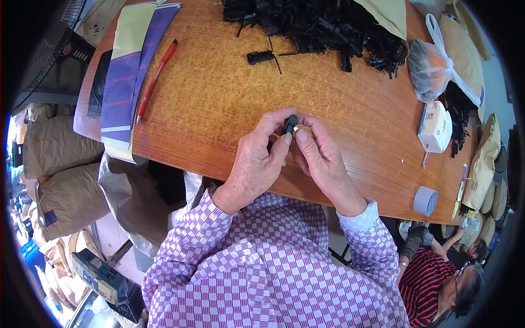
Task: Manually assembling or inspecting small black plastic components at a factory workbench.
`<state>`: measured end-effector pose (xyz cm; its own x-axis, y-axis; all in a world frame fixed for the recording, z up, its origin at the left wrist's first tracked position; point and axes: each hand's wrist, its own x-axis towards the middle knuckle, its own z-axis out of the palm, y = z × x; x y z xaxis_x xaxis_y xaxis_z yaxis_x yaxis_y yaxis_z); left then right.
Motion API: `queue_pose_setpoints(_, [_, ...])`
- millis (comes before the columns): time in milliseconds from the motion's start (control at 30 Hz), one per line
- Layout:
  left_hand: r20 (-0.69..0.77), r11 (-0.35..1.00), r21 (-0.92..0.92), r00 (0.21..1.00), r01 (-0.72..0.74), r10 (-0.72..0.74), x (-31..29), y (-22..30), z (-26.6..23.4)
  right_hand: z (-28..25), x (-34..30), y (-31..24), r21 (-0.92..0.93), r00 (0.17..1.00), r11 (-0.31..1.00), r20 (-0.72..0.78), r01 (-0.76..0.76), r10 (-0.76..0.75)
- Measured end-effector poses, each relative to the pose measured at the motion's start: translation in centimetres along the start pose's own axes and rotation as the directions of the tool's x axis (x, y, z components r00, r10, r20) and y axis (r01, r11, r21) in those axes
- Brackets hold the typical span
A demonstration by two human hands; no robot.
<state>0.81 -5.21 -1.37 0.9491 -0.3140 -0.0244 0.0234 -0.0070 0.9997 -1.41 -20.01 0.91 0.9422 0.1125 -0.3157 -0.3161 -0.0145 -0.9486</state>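
Just above the table's near edge, a small black plastic part (291,123) is held up between my fingertips. My left hand (252,161) pinches it with thumb and fingers. From the other side my right hand (326,164) closes on it, index finger against its top and thumb close by. A tiny white spot shows beside the right thumb; I cannot tell if it belongs to the part. My fingers hide much of the part. Farther off lies one loose black part (260,57), in front of a large heap of similar black parts (322,30).
Purple-and-cream papers (123,76) and a red pen (157,79) lie at the left. On the right are a tied plastic bag (429,68), a tissue pack (436,127) and a tape roll (425,201). Paper sacks (71,197) stand lower left; a person in stripes (432,279) sits lower right.
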Motion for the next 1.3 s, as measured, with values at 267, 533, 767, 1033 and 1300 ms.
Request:
queue_pose_setpoints(267, [-0.099,0.983,0.103,0.982,-0.149,0.159,-0.2,0.2,-0.6,1.9,0.1,-0.8,0.009,0.998,0.999,-0.03,-0.049,0.049])
queue_pose_setpoints(533, [-0.133,0.931,0.3,0.957,-0.208,0.257,-0.4,0.3,-0.8,3.3,0.4,-0.4,0.236,0.988,0.966,-0.087,-0.105,0.128])
queue_pose_setpoints(767, [-0.073,0.958,0.262,0.987,-0.12,0.143,-0.4,-0.3,-1.0,1.6,0.8,0.4,0.36,0.969,0.9,0.113,-0.245,0.218])
queue_pose_setpoints(1033, [0.041,0.89,-0.427,0.987,0.157,-0.155,-0.3,1.6,-2.4,-0.2,-0.2,0.6,0.088,1.0,0.996,0.007,0.025,-0.026])
queue_pose_setpoints(1300, [0.148,0.86,-0.444,0.967,0.252,-0.207,-0.4,1.2,-0.9,-1.3,0.3,0.0,0.264,0.999,0.964,0.007,0.038,-0.042])
